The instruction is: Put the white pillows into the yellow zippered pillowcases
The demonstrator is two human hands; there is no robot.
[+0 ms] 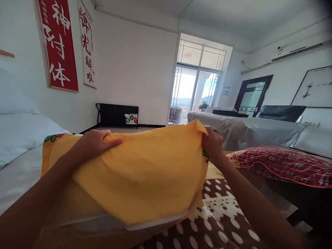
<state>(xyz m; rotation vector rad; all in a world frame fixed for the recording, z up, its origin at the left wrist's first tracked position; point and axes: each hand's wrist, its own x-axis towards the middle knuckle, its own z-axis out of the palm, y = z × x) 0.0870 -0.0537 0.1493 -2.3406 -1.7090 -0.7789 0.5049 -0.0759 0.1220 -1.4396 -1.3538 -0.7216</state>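
You are looking across a bed (18, 176) with a white sheet, which runs along your left side. Over it, in front of you, the yellow pillowcase (145, 173) is held up and spread wide between your two hands. It fills the middle of the view, its top edge is raised, and a strip of white shows beneath its lower hem. Its left end carries a printed pattern in green and red.

Below and to the right of it lies a brown blanket (220, 221) with white dots, touching the yellow cloth. Behind it on the right stands a sofa under a grey cover (246, 129). Nearer to you on that side is a red checked cushion (282, 164), just beside your right forearm. Two white pillows (18, 128) are stacked at the left against the wall. Above them hang a red banner (58, 45) and a narrower white banner (86, 48).

Your left hand (95, 141) is clamped on the upper left edge of the pillowcase, with the thumb lying flat across the front and the fingers curled over the top. Your right hand (212, 143) has its fingers bunched together, pinching the upper right corner, and the cloth peaks just above the knuckles.
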